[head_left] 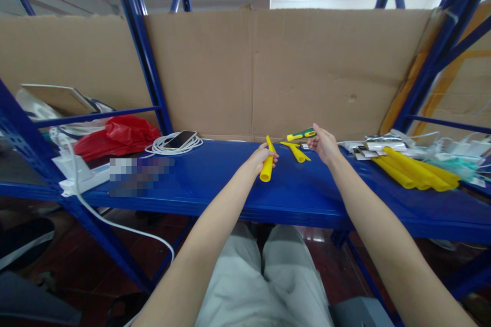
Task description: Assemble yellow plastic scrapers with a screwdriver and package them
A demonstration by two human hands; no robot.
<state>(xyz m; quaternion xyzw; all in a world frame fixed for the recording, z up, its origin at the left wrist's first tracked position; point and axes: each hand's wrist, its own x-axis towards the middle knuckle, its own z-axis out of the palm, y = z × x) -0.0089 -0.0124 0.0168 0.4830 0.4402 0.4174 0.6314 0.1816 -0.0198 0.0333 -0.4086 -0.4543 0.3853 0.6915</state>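
Note:
My left hand (260, 157) is closed around a yellow tube (266, 169), its wide open end tilted toward me. A screwdriver (300, 135) with a yellow and green handle is pinched in the fingers of my right hand (322, 144). Its thin shaft points left, toward the upper part of the tube; whether the tip touches the tube is too small to tell. Between the two hands, another yellow tube-like piece (297, 153), with strips splayed out from it, lies on the blue shelf (230, 184).
Several yellow tubes (414, 171) lie at the right beside silvery packets (387, 143). At the left are a phone (182, 139) on a coiled white cable (169, 149), a red plastic bag (118, 135) and a white power strip (90, 178). A cardboard sheet (307, 66) closes off the back.

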